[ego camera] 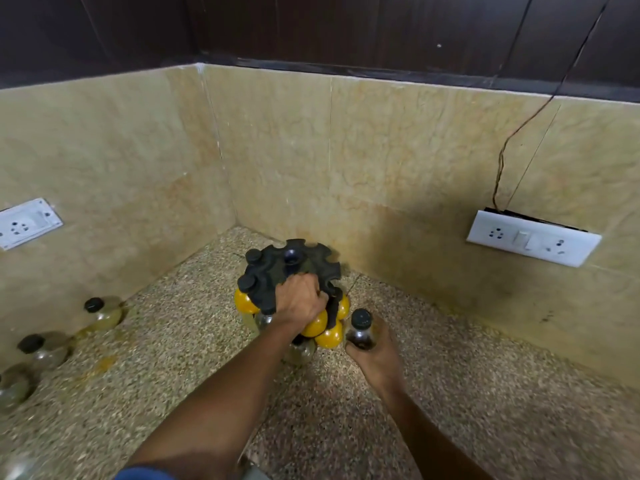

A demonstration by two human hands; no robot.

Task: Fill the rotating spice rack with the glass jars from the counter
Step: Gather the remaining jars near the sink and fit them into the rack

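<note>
A speckled stone counter (485, 393) ran into a corner between beige marble-look walls (398, 150). A white socket plate (27, 223) sat on the left wall, a white switch-and-socket panel (533, 237) on the right, with a thin dark wire (540, 109) rising from it past dark wood panelling (311, 26).

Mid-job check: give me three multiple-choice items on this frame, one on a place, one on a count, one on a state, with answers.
1. Where does the spice rack stand?
A. in the counter's corner
B. by the right switch plate
C. at the near edge

2. How many black-capped jars stand along the left wall?
A. none
B. two
C. five

3. What is the right hand doing?
A. resting flat
B. holding a jar
C. pressing a switch

A: the walls meet behind it. B: one, another. C is wrong; B: its fingers wrap a dark jar.
</note>
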